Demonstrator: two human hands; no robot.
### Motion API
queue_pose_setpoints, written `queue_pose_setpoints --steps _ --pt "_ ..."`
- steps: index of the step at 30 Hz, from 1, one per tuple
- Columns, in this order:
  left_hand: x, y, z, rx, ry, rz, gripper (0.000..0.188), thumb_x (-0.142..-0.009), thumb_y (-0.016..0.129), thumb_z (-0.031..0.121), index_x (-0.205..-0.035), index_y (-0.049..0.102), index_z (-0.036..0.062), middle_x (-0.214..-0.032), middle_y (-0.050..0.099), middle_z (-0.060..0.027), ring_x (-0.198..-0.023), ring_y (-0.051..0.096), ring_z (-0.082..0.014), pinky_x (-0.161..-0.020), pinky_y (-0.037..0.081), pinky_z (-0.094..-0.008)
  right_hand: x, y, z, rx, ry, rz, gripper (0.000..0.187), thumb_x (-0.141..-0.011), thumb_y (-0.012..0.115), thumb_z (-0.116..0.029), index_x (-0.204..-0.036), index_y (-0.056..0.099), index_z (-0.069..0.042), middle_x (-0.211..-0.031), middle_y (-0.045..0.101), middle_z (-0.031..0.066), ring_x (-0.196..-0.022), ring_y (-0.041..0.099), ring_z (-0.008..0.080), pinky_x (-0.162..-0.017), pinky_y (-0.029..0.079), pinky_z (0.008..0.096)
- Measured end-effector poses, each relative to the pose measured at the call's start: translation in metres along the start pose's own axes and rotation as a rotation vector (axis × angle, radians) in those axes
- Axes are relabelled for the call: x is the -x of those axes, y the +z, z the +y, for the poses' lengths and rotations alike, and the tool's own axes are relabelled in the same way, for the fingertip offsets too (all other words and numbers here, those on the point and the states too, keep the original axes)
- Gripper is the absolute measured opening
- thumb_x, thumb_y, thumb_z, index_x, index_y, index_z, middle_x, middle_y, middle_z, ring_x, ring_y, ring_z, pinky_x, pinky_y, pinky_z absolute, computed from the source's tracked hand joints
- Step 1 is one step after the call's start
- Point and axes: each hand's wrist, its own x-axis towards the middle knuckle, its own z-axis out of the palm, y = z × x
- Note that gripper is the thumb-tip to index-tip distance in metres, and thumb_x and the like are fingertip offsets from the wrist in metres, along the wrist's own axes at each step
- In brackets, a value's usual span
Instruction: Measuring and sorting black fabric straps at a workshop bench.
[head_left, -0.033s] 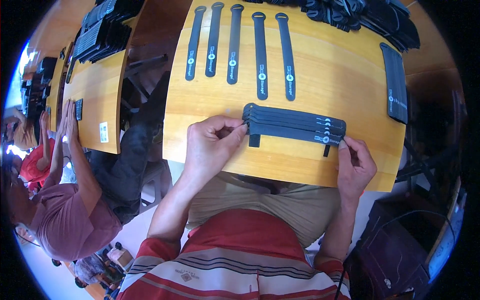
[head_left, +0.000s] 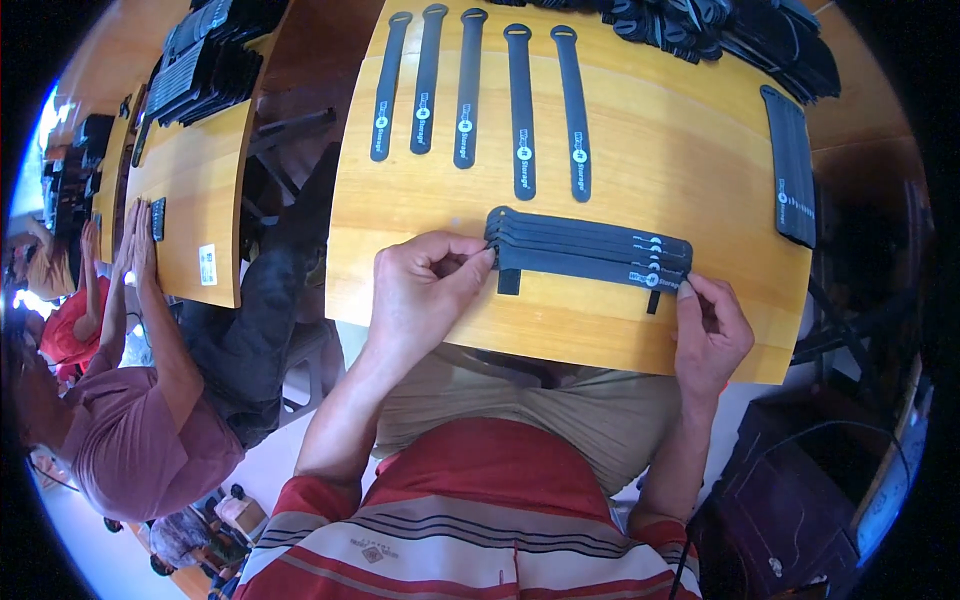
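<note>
Near the front edge of the counter [head_left: 680, 150], about the middle of its width, I have the fanned bundle of dark straps [head_left: 590, 245], lying crosswise, with the layers stepped one behind another. My left grip [head_left: 428, 285] is clamped on the left end of the bundle, thumb and forefinger pressed together. My right grip [head_left: 712, 335] is also closed, pinching the near corner of the right end. The left tab [head_left: 509, 282] and the right tab [head_left: 653, 301], both short and dark, come out from under the bundle toward the front edge.

The step in hand seems to me to be holding these layers in order. To do it well, I would press only lightly, because straps so thin may slide or buckle if both ends are pushed inward. I would hold the ends at equal height, keep the visible steps parallel, and take care not to drag the tabs.

Toward the far left corner, the five single straps [head_left: 469, 90] lie apart in a row. Beside the right edge is a neat stack of straps [head_left: 793, 165]; I would keep my right grip away from it.
</note>
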Motion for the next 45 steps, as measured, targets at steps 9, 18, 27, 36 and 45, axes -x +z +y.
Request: queue_pose_setpoints --steps 9,18,27,36,45 --pt "0.001 0.005 0.005 0.047 -0.034 0.000 0.010 -0.092 0.075 0.003 -0.098 0.075 -0.0050 -0.071 0.070 -0.0017 -0.061 0.058 -0.0034 -0.055 0.046 -0.0198 0.001 0.000 0.003 -0.001 -0.017 0.037 0.010 -0.089 0.072 0.003 -0.099 0.073 0.003 -0.084 0.064 0.0037 -0.072 0.057 0.0070 -0.062 0.045 0.0215" --pt "0.003 0.007 0.007 0.052 -0.038 0.035 0.008 -0.093 0.075 0.003 -0.094 0.074 -0.0051 -0.070 0.068 -0.0004 -0.059 0.055 -0.0017 -0.052 0.041 -0.0181 -0.001 0.002 0.001 -0.019 -0.035 0.030 0.008 -0.089 0.072 0.003 -0.097 0.072 0.003 -0.081 0.064 0.0057 -0.067 0.057 0.0079 -0.058 0.044 0.0224" --pt "0.003 0.007 0.006 -0.009 -0.025 0.037 0.009 -0.093 0.075 0.003 -0.094 0.074 -0.0051 -0.069 0.066 0.0006 -0.059 0.053 -0.0010 -0.052 0.039 -0.0178 -0.004 0.001 0.005 0.020 -0.070 0.025 0.009 -0.088 0.073 0.002 -0.097 0.072 0.002 -0.079 0.066 0.0071 -0.066 0.059 0.0099 -0.058 0.046 0.0240" --pt "0.003 0.006 0.003 -0.003 -0.012 0.052 0.009 -0.092 0.076 0.002 -0.094 0.073 -0.0057 -0.069 0.066 0.0002 -0.059 0.054 -0.0011 -0.052 0.040 -0.0177 -0.005 0.004 0.001 0.061 -0.076 0.031 0.009 -0.086 0.073 0.001 -0.096 0.072 0.002 -0.078 0.067 0.0105 -0.064 0.063 0.0150 -0.059 0.049 0.0276" --pt "0.003 0.006 0.004 -0.003 -0.017 0.051 0.008 -0.092 0.076 0.002 -0.093 0.073 -0.0053 -0.069 0.066 0.0013 -0.060 0.054 -0.0003 -0.052 0.039 -0.0174 -0.004 0.007 -0.001 0.085 -0.081 0.052 0.008 -0.086 0.072 0.001 -0.094 0.072 0.002 -0.081 0.069 0.0121 -0.066 0.066 0.0183 -0.061 0.052 0.0292"
